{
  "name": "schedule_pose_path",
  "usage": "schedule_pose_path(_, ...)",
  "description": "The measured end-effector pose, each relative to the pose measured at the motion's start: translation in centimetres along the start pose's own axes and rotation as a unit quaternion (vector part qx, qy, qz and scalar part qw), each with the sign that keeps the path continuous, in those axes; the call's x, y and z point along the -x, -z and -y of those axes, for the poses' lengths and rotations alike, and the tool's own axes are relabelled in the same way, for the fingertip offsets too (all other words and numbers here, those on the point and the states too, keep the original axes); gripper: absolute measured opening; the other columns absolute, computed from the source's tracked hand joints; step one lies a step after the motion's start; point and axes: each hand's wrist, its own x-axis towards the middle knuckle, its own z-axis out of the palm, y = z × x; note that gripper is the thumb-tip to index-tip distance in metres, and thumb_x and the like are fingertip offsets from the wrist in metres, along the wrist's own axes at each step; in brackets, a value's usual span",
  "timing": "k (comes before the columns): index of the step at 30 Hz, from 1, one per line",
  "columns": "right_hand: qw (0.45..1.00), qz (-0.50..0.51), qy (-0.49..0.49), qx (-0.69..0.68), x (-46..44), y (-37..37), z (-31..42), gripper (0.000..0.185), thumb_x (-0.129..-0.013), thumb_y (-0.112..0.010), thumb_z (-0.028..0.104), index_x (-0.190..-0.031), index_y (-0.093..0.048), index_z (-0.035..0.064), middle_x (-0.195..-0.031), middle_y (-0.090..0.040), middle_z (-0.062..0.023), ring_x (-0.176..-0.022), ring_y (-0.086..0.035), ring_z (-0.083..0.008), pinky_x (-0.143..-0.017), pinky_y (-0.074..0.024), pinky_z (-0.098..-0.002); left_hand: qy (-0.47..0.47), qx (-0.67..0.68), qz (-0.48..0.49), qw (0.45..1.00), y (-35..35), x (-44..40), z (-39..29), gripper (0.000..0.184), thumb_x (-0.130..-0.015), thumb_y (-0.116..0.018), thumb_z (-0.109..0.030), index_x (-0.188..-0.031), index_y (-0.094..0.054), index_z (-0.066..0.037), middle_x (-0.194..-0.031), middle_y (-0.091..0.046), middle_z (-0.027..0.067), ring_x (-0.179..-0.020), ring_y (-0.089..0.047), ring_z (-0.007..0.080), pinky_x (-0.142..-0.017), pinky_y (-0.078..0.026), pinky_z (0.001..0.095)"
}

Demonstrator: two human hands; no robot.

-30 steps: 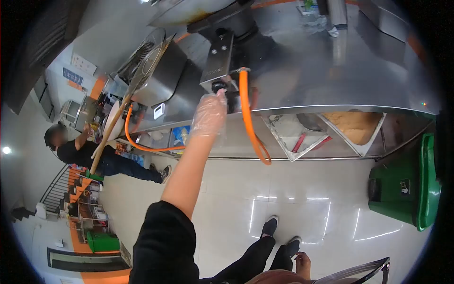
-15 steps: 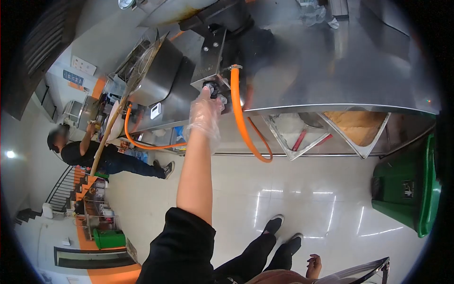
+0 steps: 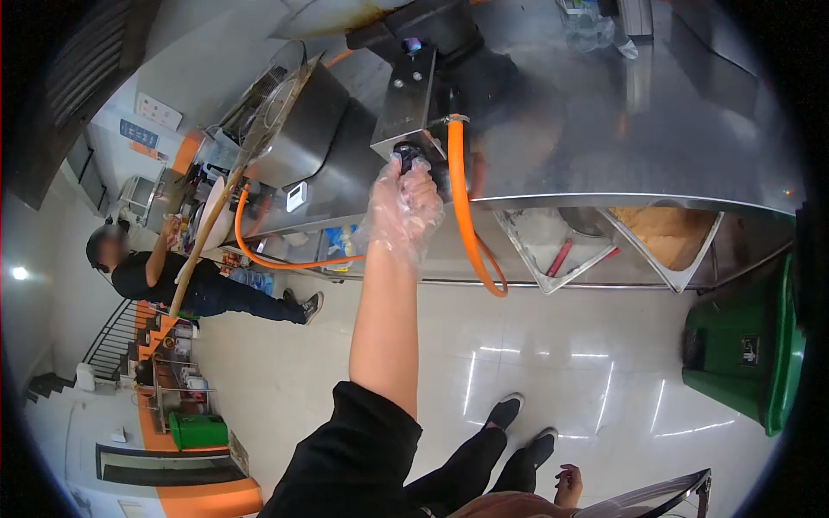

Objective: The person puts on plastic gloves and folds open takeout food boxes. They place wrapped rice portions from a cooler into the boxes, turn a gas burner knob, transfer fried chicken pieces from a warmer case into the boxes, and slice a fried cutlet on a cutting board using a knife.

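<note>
My left hand, in a clear plastic glove, reaches forward with its fingers closed around a black knob. The knob sits on the front of a steel control box and is partly hidden by my fingers. Beside it an orange hose is clamped on and hangs down in a loop. Behind the box stands a dark burner with a bluish glow in its opening. My right hand hangs low near my body, bare and holding nothing, with its fingers loosely bent and apart.
A steel counter runs along the front. Under its edge are metal trays, one of orange-brown crumbs and one of white powder. A green bin stands right. Left are a steel tank, a wooden pole and another person.
A bluish glow has appeared in the burner opening. The fingers of my left hand have curled further around the knob. The view has shifted slightly.
</note>
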Motion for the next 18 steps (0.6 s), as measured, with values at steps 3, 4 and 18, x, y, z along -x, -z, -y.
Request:
schedule_pose_path(3, 1.0, -0.018, 0.007, 0.002, 0.4, 0.1, -1.5, 0.016, -0.087, -0.043, 0.003, -0.098, -0.054, 0.0035, -0.068, -0.054, -0.0039, -0.057, -0.049, -0.0078, -0.048, -0.0393, -0.0205, -0.006, -0.018, 0.016, 1.0, 0.4, -0.2, -0.1, 0.049, -0.095, -0.033, -0.042, -0.076, -0.047, 0.0, -0.049, -0.033, -0.002, -0.036, -0.028, 0.0068, -0.032, -0.027, 0.0193)
schedule_pose_path(4, 1.0, -0.018, 0.006, 0.0, 0.5, 0.0, -2.2, 0.016, -0.087, -0.043, 0.003, -0.098, -0.054, 0.0035, -0.068, -0.054, -0.0039, -0.057, -0.049, -0.0078, -0.048, -0.0393, -0.0205, -0.005, -0.02, 0.016, 1.0, 0.5, -0.2, -0.1, 0.049, -0.095, -0.033, -0.042, -0.076, -0.047, 0.0, -0.049, -0.033, -0.002, -0.036, -0.028, 0.0068, -0.032, -0.027, 0.0193)
schedule_pose_path(18, 0.996, -0.061, 0.026, -0.055, 4.7, 3.3, -7.8, 0.015, -0.087, -0.046, 0.005, -0.099, -0.055, 0.0041, -0.067, -0.054, -0.0045, -0.058, -0.054, -0.0091, -0.045, -0.0441, -0.021, -0.05, -0.239, -0.066, 0.968, 0.7, 2.0, 0.2, 0.059, -0.084, -0.045, -0.06, -0.087, -0.056, -0.002, -0.055, -0.05, 0.0019, -0.038, -0.043, 0.0108, -0.035, -0.036, 0.0204)
